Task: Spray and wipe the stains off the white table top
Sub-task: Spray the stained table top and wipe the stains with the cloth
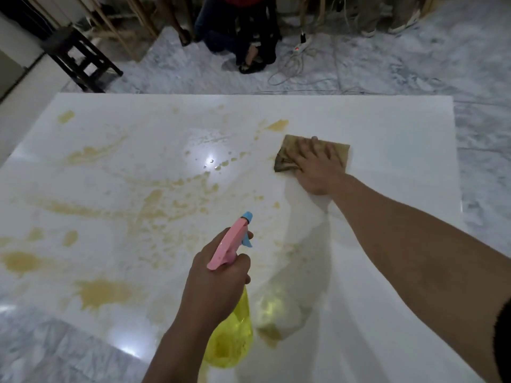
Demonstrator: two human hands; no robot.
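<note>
The white table top [387, 120] fills most of the view, with yellow-brown stains [107, 293] spread over its left and middle. My left hand [218, 280] grips a spray bottle [232, 335] with a yellow body and a pink and blue head, held above the near middle of the table, nozzle pointing away. My right hand [315, 167] presses flat on a brown cloth [290, 150] at the far right of the table, beside a stain [278, 125]. Wet droplets glisten near the middle.
A person [243, 31] crouches on the marble floor beyond the table's far edge. A power strip with cables [300, 48] lies on the floor next to them. A dark wooden stool [80, 59] stands at the far left.
</note>
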